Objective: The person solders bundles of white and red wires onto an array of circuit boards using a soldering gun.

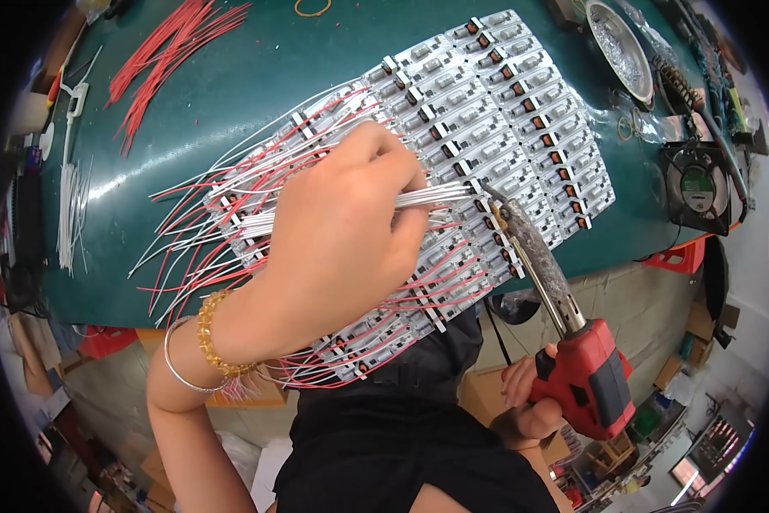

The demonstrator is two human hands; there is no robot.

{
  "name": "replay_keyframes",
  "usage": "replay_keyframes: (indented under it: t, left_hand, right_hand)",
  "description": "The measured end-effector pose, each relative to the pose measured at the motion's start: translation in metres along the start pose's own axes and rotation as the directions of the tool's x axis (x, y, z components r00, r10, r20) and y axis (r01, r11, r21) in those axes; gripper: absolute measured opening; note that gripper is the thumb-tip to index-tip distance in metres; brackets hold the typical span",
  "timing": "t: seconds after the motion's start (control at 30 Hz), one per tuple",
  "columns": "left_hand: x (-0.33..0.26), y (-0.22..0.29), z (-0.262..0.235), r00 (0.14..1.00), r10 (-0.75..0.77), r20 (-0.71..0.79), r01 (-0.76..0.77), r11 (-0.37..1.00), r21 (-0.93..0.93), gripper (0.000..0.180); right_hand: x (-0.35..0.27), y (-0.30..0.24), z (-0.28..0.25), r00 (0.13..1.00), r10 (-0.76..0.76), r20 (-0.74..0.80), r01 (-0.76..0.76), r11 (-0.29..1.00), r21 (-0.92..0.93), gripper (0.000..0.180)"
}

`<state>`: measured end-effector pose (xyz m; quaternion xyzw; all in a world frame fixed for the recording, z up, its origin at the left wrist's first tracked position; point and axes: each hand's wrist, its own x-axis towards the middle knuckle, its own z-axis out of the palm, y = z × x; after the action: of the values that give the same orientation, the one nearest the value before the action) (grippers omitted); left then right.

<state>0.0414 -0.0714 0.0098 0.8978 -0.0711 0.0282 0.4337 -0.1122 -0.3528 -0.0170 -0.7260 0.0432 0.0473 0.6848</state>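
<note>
Green table [256,77] with circuit-board panel [487,111], loose red wires [166,56], white wires [72,209].

We count two hands at work, the left hand [341,248] and the right hand [530,410], and one red soldering iron [564,342]. We see two bracelets [205,342] on the left wrist, one fan [696,186] at the right, and one metal dish [621,47] far right. The small circuit boards [487,111] and the red wires [166,60] far left are too many for us to count.

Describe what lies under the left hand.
Under the left hand: rows of small circuit boards with red and white wires on the green table. Boards directly beneath the palm are hidden.
</note>
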Motion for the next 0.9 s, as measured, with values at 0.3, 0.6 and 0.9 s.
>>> replay_keyframes:
  t: [0.3, 0.6, 0.9]
  left_hand:
    - [0.000, 0.002, 0.006, 0.999, 0.031, -0.029, -0.028, 0.996, 0.083, 0.007]
    - [-0.005, 0.003, 0.008, 0.998, 0.050, -0.049, -0.041, 0.987, 0.155, 0.012]
    - [-0.004, 0.003, 0.010, 0.996, 0.070, -0.055, -0.059, 0.983, 0.174, 0.012]
  right_hand:
    - [0.005, -0.005, 0.003, 0.997, 0.051, 0.052, -0.040, 0.980, -0.193, 0.041]
    - [-0.013, 0.013, -0.003, 0.979, 0.183, -0.087, -0.200, 0.943, -0.268, 0.014]
    - [-0.005, -0.003, -0.003, 1.000, 0.018, 0.007, -0.013, 0.909, -0.417, 0.008]
